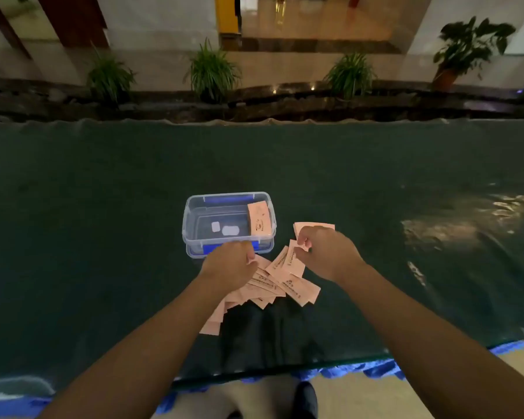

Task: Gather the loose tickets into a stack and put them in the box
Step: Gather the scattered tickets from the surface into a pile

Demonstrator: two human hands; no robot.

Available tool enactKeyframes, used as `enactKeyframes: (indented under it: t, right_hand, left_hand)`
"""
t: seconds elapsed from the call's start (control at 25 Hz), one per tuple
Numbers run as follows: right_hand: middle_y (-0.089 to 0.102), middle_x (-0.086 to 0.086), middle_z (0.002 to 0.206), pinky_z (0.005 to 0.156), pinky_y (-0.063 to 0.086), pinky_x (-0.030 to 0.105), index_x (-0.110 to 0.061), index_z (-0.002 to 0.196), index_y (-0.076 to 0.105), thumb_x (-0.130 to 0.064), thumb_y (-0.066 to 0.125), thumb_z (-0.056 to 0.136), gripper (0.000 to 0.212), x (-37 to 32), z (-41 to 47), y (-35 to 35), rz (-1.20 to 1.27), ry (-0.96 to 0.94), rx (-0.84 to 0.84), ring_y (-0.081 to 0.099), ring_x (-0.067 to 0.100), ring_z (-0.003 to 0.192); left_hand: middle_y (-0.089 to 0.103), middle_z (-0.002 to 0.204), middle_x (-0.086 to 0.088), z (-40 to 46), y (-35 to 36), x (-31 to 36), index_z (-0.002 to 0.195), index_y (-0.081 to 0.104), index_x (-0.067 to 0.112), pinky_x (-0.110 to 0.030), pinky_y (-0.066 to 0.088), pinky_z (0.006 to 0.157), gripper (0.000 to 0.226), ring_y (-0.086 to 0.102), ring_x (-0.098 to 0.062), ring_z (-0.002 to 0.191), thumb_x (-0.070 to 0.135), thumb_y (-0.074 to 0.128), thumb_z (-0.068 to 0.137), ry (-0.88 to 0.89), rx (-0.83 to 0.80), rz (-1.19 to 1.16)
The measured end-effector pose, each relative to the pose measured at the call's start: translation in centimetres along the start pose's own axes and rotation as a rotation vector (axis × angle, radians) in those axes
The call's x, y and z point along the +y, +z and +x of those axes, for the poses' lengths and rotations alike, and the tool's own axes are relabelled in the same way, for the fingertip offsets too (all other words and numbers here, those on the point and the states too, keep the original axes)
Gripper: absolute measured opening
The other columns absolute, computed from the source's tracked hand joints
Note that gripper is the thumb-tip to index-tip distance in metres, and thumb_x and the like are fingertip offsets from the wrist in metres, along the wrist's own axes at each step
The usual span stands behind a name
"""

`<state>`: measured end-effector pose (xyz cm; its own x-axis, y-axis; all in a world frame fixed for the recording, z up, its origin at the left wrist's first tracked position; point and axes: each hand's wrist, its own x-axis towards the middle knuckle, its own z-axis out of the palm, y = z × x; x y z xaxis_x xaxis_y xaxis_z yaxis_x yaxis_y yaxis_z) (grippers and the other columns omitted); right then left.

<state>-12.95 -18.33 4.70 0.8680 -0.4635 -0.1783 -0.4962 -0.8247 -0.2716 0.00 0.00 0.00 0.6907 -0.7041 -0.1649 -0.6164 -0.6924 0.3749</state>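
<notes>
Several loose pink tickets [280, 282] lie fanned out in a heap on the dark green table, just in front of a clear plastic box [194, 219] with blue clips. A stack of pink tickets [258, 217] leans inside the box at its right end. My left hand [229, 263] rests on the left of the heap, fingers curled on a ticket's edge. My right hand [324, 251] hovers at the heap's right, pinching a ticket [313, 226] that sticks out behind the fingers. More tickets trail under my left forearm.
The dark glass-topped table [103, 237] stretches wide on both sides, with its near edge [285, 370] close to my body. Potted plants [211, 71] and a dark ledge run beyond its far edge. Glare marks the right side.
</notes>
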Motion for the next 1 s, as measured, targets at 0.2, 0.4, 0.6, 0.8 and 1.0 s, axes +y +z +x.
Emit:
enactKeyframes:
  t: [0.2,0.4,0.6,0.8,1.0]
  right_hand:
    - [0.074,-0.001,0.117,0.079,0.061,0.037,-0.023,0.115,0.069,-0.035,0.059,0.101,0.022,6.2,2.4,3.4,0.126,0.082,-0.121,0.069,0.018,0.096]
    - [0.073,-0.001,0.114,0.072,0.052,0.031,-0.026,0.101,0.064,-0.033,0.065,0.098,0.007,10.0,4.7,7.8,0.299,0.167,-0.258,0.066,0.015,0.093]
    - [0.068,0.006,0.125,0.089,0.056,0.039,-0.016,0.131,0.060,-0.034,0.072,0.092,0.045,11.3,7.0,11.7,0.643,0.413,-0.305,0.065,0.023,0.110]
    - [0.064,0.003,0.119,0.082,0.061,0.041,-0.014,0.145,0.049,-0.039,0.074,0.089,0.066,10.7,9.0,13.6,0.770,0.621,-0.287,0.067,0.021,0.100]
    - [0.072,0.005,0.124,0.070,0.056,0.035,-0.014,0.127,0.058,-0.039,0.080,0.087,0.052,9.2,10.0,13.9,0.662,0.568,-0.288,0.072,0.023,0.103]
  left_hand:
    - [0.069,0.110,0.006,2.5,4.8,3.5,0.113,0.066,0.027,-0.024,0.047,0.072,0.018,0.062,-0.010,0.092,0.034,0.066,0.096,-0.204,-0.100,-0.097]
    - [0.070,0.109,0.004,4.5,8.1,4.9,0.110,0.068,0.027,-0.037,0.063,0.082,0.015,0.070,-0.016,0.095,0.027,0.067,0.095,-0.372,-0.119,-0.180]
    - [0.069,0.115,0.004,6.3,10.3,5.1,0.125,0.061,0.029,-0.027,0.059,0.071,0.032,0.067,-0.012,0.092,0.028,0.068,0.094,-0.409,-0.138,-0.171]
    - [0.069,0.116,0.003,7.4,12.1,6.0,0.132,0.056,0.030,-0.034,0.064,0.080,0.039,0.071,-0.014,0.099,0.033,0.067,0.095,-0.412,-0.270,-0.236]
    - [0.068,0.115,0.001,7.3,13.4,6.2,0.129,0.056,0.029,-0.041,0.060,0.090,0.037,0.067,-0.020,0.106,0.037,0.063,0.093,-0.374,-0.285,-0.251]
